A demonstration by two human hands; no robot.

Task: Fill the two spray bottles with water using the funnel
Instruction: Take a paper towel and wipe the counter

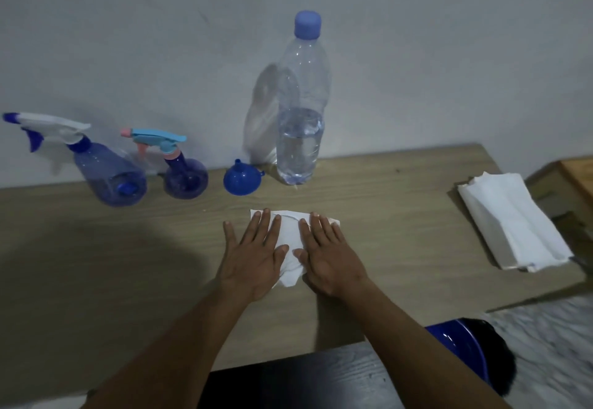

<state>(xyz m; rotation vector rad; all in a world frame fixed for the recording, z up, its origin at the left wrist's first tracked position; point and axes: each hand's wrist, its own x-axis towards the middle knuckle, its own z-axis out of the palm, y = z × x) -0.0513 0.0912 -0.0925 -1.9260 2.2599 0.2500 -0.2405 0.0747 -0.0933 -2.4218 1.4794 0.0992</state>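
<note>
Head view shows left hand point(253, 258) and right hand point(327, 256) spread flat on a white paper towel point(290, 232); small blue plastic funnel point(240, 179) lies mouth-down at eleven o'clock, nearer the left hand; spray bottles farther left.

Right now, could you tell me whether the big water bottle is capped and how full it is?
The water bottle is capped: its blue cap sits on the neck. It stands upright, roughly one-third full, with the waterline below mid-height.
</note>
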